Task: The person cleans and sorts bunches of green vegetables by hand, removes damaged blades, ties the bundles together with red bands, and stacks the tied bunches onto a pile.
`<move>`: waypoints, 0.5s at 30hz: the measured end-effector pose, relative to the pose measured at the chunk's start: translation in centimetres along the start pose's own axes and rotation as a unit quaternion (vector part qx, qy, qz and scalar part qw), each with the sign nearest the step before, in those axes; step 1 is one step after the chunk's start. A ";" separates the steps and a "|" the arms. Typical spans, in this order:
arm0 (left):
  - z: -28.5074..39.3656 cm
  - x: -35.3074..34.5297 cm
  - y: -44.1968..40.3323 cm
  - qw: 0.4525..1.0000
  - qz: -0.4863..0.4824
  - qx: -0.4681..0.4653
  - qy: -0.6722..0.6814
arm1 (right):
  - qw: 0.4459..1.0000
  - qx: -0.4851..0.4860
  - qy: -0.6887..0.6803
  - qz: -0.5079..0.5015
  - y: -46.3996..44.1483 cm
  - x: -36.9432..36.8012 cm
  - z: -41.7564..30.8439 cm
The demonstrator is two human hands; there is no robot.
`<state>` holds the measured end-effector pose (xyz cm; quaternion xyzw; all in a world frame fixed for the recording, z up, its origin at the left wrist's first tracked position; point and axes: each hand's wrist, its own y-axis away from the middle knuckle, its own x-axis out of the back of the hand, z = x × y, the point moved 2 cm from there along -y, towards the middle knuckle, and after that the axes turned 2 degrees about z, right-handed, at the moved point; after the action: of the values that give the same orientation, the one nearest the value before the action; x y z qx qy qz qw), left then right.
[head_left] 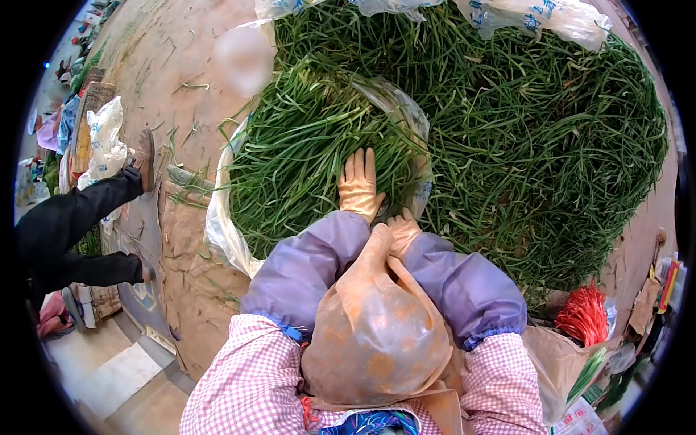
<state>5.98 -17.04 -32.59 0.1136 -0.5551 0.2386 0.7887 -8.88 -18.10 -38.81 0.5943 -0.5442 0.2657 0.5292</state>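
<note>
My left hand [357, 187], in a tan glove, lies with its fingers stretched out on a heap of long, thin green leaves that look like garlic chives [297, 145]. The heap fills a white plastic bag [221, 210] with an open mouth. Beside it, lower and to the right, my right hand [404, 232] is at the near rim of the bag. Its gloved fingers look curled in on the plastic, though their tips are partly hidden. A larger spread of the same greens [536, 145] lies to the right of the bag.
Pale plastic sheeting [536, 16] edges the large heap at the back. On the left stands a person in dark trousers [87, 217]. Red ties [582, 313] lie at the lower right. A stained clear plastic bag [377, 333] hangs before my chest. Loose leaves litter the floor [181, 109].
</note>
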 end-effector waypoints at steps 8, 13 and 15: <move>-0.7 -0.4 -2.1 0.996 -0.045 0.041 -0.061 | 0.995 -0.021 -0.015 -0.096 0.0 2.2 0.8; -1.5 -1.4 -2.5 0.992 -0.097 0.061 -0.050 | 0.997 -0.034 -0.043 -0.062 0.7 2.0 1.6; -1.8 -1.0 -2.4 0.996 -0.073 0.016 -0.053 | 0.994 -0.048 -0.089 -0.047 0.7 1.9 2.4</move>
<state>8.41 -18.53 -33.96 0.1792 -0.5822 0.1826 0.7717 -9.63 -20.91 -37.57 0.6142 -0.5730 0.1604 0.5183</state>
